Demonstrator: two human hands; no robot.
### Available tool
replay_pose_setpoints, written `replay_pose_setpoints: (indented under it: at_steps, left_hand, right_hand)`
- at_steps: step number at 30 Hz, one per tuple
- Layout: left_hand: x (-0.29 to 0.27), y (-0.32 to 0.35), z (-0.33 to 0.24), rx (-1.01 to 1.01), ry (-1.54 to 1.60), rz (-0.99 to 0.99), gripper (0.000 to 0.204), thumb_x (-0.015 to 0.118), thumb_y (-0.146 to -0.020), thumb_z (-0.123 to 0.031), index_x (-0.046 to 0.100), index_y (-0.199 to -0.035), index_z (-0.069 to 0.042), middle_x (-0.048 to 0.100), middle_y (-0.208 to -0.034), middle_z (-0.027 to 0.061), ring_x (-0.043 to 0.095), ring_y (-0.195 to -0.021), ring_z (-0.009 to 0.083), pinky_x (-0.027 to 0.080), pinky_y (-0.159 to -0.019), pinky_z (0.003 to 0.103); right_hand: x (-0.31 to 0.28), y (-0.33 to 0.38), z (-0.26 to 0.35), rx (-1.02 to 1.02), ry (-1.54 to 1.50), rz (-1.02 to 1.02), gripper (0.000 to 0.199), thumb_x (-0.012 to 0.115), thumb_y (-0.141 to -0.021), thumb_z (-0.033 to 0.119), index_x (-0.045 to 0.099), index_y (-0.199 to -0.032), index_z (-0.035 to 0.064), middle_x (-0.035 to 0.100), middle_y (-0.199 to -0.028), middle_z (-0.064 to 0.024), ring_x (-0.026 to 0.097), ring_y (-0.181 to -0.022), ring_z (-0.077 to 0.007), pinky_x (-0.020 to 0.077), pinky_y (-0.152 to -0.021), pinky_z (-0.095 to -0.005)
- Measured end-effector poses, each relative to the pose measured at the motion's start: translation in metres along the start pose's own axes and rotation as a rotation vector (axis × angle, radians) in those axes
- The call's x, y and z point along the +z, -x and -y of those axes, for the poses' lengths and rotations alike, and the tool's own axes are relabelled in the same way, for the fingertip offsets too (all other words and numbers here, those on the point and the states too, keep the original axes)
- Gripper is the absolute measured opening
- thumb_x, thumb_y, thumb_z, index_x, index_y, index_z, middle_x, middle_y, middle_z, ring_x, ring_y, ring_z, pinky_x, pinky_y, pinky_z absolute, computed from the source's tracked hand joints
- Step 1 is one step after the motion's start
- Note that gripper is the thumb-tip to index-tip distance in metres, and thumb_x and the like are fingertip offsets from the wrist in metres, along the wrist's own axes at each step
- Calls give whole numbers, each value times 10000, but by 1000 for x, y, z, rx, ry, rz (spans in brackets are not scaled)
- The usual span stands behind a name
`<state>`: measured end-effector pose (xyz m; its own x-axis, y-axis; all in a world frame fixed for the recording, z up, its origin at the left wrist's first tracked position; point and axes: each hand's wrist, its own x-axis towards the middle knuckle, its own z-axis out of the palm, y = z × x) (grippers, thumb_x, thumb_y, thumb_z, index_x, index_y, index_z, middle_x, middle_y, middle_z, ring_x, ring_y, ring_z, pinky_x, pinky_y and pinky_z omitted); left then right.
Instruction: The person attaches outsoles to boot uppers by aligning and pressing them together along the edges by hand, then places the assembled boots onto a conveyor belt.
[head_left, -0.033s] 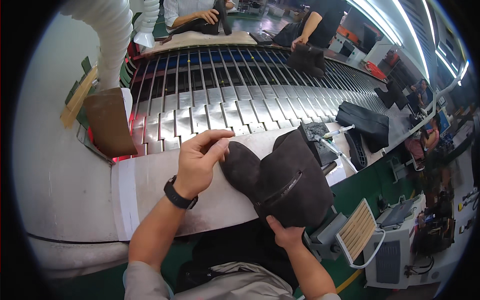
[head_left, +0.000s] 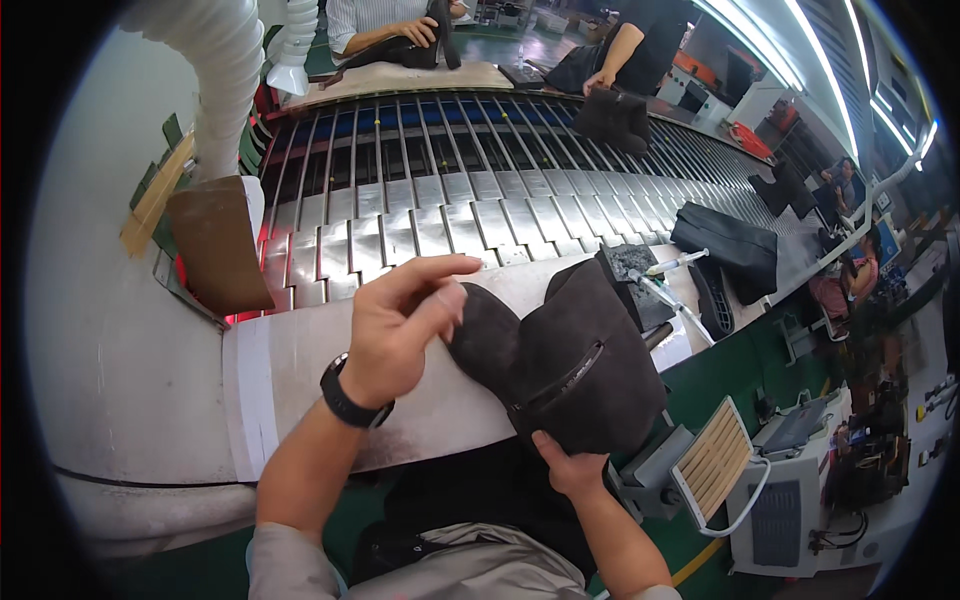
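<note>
The right hand [head_left: 568,468] had its grip closed on the near edge of a dark suede boot [head_left: 560,365], thumb on top, propping it up off the surface [head_left: 300,370]. The left hand [head_left: 400,325] lay on the boot's toe at the left, fingers loosely curled and pressing, not clamped. The boot sat at the near edge of the pale surface, its zip facing up, with the slatted conveyor [head_left: 420,220] beyond. Just right of it stood a dark block [head_left: 632,280] with a brush [head_left: 672,264]. Held only by one edge, the boot could probably slip or twist if the left hand pushed hard, and swing into the brush.
</note>
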<state>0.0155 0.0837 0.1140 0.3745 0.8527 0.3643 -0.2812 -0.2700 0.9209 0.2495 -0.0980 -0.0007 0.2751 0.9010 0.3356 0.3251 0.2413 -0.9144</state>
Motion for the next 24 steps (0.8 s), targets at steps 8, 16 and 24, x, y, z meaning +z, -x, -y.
replay_pose_setpoints:
  at_steps: [8, 16, 24]
  left_hand:
    - [41, -18, -126, 820, 215, 655, 275, 802, -983, -180, 693, -1184, -332, 755, -960, 140, 692, -745, 219, 547, -604, 356]
    - [41, -1, -136, 640, 25, 521, 403, 842, -949, -246, 648, -1298, -295, 750, -980, 112, 706, -750, 201, 547, -679, 332]
    - [58, -8, -101, 627, -143, 396, 404, 822, -937, -204, 693, -1239, 32, 702, -872, 115, 695, -712, 186, 541, -659, 316]
  right_hand:
    - [14, -5, 4, -4, -238, -95, 367, 871, -827, 16, 727, -1162, -29, 760, -1135, -113, 734, -1037, -240, 563, -930, -362]
    - [9, -3, -9, -65, -163, -55, 413, 881, -833, 12, 704, -1202, -39, 756, -1159, -111, 735, -1036, -223, 568, -924, -351]
    - [6, -11, 13, -100, -134, -110, 447, 896, -836, 56, 705, -1233, -14, 748, -1195, -115, 721, -1095, -249, 549, -981, -373]
